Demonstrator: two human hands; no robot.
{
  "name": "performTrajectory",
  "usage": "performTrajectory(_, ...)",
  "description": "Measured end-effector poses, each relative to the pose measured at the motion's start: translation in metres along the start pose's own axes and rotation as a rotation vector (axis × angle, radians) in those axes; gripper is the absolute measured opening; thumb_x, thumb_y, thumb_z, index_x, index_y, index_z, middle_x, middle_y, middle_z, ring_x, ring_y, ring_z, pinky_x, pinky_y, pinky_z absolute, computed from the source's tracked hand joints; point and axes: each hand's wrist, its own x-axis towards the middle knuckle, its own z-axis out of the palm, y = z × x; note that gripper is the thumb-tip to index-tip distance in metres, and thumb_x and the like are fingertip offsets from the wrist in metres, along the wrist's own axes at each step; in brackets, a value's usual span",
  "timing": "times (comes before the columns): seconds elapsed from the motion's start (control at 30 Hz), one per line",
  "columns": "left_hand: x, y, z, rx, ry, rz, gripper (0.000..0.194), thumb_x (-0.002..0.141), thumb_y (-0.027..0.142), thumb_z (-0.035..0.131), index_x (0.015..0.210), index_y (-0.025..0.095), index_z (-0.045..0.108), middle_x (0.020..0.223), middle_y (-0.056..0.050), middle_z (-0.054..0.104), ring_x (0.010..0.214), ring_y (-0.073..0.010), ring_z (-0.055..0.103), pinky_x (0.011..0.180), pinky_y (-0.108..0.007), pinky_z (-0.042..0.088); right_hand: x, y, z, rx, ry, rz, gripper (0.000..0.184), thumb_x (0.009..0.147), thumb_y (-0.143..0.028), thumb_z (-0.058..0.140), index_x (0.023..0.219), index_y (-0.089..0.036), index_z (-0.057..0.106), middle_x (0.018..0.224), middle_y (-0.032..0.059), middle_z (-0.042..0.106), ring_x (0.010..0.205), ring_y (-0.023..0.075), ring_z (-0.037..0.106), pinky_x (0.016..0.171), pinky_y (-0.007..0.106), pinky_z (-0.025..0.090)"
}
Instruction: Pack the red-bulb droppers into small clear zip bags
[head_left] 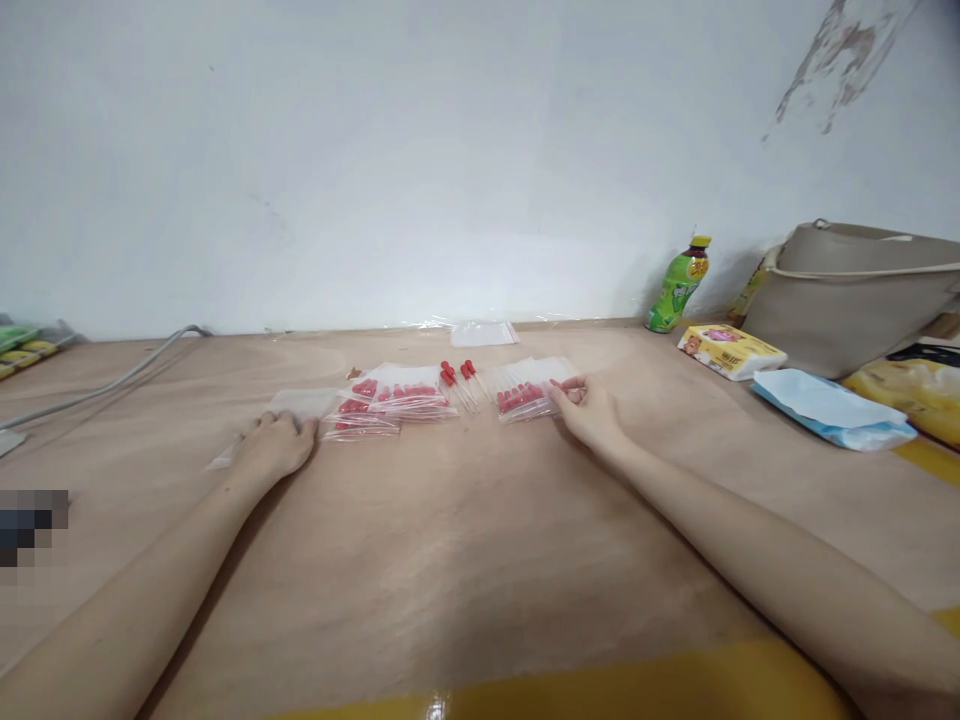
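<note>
My right hand (589, 412) pinches the right edge of a clear zip bag (531, 385) that holds several red-headed pieces with thin leads, looking like LEDs. Flat on the table, my left hand (271, 442) rests with its fingers over empty clear zip bags (304, 402). Between the hands lie more filled zip bags (409, 392), overlapping in a pile. A few loose red LEDs (448, 374) with long pale leads lie between that pile and the bag at my right hand. Another empty zip bag (484, 333) is at the back, near the wall.
Along the right stand a green drink bottle (677, 288), a yellow tissue pack (731, 350) and a grey bag (855, 290). A blue and white packet (832, 408) lies in front of them. A grey cable (124, 375) crosses the brown table (420, 570) at left.
</note>
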Motion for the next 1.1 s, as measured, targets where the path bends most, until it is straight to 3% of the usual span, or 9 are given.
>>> performTrajectory(0.1, 0.004, -0.006, 0.003, -0.011, 0.009, 0.041, 0.054, 0.083, 0.054, 0.037, 0.049, 0.014, 0.049, 0.052, -0.002, 0.057, 0.098, -0.0325, 0.058, 0.079, -0.047, 0.04, -0.002, 0.008, -0.004, -0.227, 0.193, -0.123, 0.029, 0.071, -0.043, 0.055, 0.087, -0.019, 0.052, 0.054, -0.0046, 0.049, 0.05, 0.013, 0.047, 0.048, 0.025, 0.033)
performTrajectory(0.27, 0.001, 0.004, -0.013, -0.063, 0.106, 0.101, 0.052, 0.086, 0.045, 0.036, 0.046, 0.014, 0.048, 0.04, 0.0, 0.047, 0.097, -0.0307, 0.059, 0.077, -0.048, 0.039, -0.013, 0.005, 0.0, -0.224, 0.21, -0.26, 0.022, 0.075, -0.037, 0.05, 0.086, -0.019, 0.052, 0.049, -0.0074, 0.041, 0.044, 0.0104, 0.042, 0.05, 0.023, 0.033)
performTrajectory(0.47, -0.014, 0.065, -0.043, -0.184, 0.309, 0.293, 0.035, 0.094, 0.033, 0.027, 0.109, 0.019, 0.055, 0.099, -0.003, 0.065, 0.11, -0.0252, 0.052, 0.097, -0.052, 0.029, -0.024, -0.002, 0.006, -0.164, 0.182, -0.46, 0.024, 0.08, -0.037, 0.048, 0.093, -0.017, 0.052, 0.056, -0.0053, 0.045, 0.046, 0.0087, 0.041, 0.05, 0.022, 0.035)
performTrajectory(0.57, -0.038, 0.112, -0.042, -0.244, 0.097, 0.656, 0.03, 0.094, 0.03, 0.032, 0.101, 0.026, 0.061, 0.112, 0.005, 0.062, 0.109, -0.0161, 0.053, 0.1, -0.038, 0.036, -0.024, -0.001, 0.005, -0.108, 0.134, -0.535, 0.021, 0.083, -0.036, 0.045, 0.091, -0.018, 0.052, 0.064, -0.0012, 0.052, 0.051, 0.0098, 0.044, 0.052, 0.023, 0.037)
performTrajectory(0.63, -0.058, 0.14, -0.037, -0.368, -0.178, 1.073, 0.033, 0.095, 0.022, 0.03, 0.108, 0.023, 0.06, 0.115, 0.0, 0.061, 0.115, -0.0176, 0.048, 0.104, -0.042, 0.031, -0.024, -0.001, 0.004, -0.091, 0.072, -0.614, 0.019, 0.085, -0.034, 0.043, 0.082, -0.018, 0.053, 0.066, 0.0004, 0.052, 0.056, 0.0113, 0.046, 0.055, 0.024, 0.039)
performTrajectory(0.67, -0.067, 0.151, -0.034, -0.434, -0.232, 1.164, 0.03, 0.094, 0.021, 0.033, 0.11, 0.021, 0.059, 0.113, -0.002, 0.062, 0.116, -0.018, 0.048, 0.104, -0.042, 0.03, -0.024, -0.002, 0.003, -0.092, 0.03, -0.653, 0.019, 0.085, -0.033, 0.043, 0.077, -0.019, 0.053, 0.065, 0.0007, 0.052, 0.058, 0.012, 0.047, 0.057, 0.025, 0.04)
performTrajectory(0.77, -0.087, 0.169, -0.028, -0.505, -0.397, 1.187, 0.028, 0.093, 0.019, 0.038, 0.111, 0.02, 0.058, 0.114, -0.003, 0.062, 0.117, -0.0178, 0.047, 0.105, -0.039, 0.029, -0.03, -0.008, 0.003, -0.109, -0.168, -0.762, 0.018, 0.085, -0.029, 0.046, 0.075, -0.019, 0.056, 0.069, 0.0025, 0.056, 0.067, 0.0137, 0.052, 0.065, 0.028, 0.043)
performTrajectory(0.9, -0.094, 0.173, -0.032, -0.447, -0.534, 1.142, 0.033, 0.092, 0.017, 0.037, 0.115, 0.027, 0.057, 0.121, 0.0, 0.057, 0.124, -0.0194, 0.038, 0.105, -0.041, 0.026, -0.043, -0.019, 0.008, -0.183, -0.529, -0.944, 0.023, 0.081, -0.031, 0.054, 0.099, -0.019, 0.062, 0.102, 0.0083, 0.063, 0.097, 0.0181, 0.054, 0.088, 0.036, 0.04)
performTrajectory(1.1, -0.085, 0.169, -0.039, -0.247, -0.499, 1.228, 0.046, 0.086, 0.007, 0.036, 0.114, 0.037, 0.058, 0.128, 0.005, 0.05, 0.121, -0.0201, 0.038, 0.099, -0.043, 0.024, -0.05, -0.027, 0.012, -0.311, -0.786, -1.034, 0.032, 0.079, -0.042, 0.055, 0.103, -0.022, 0.063, 0.113, 0.0058, 0.062, 0.117, 0.021, 0.045, 0.1, 0.042, 0.029)
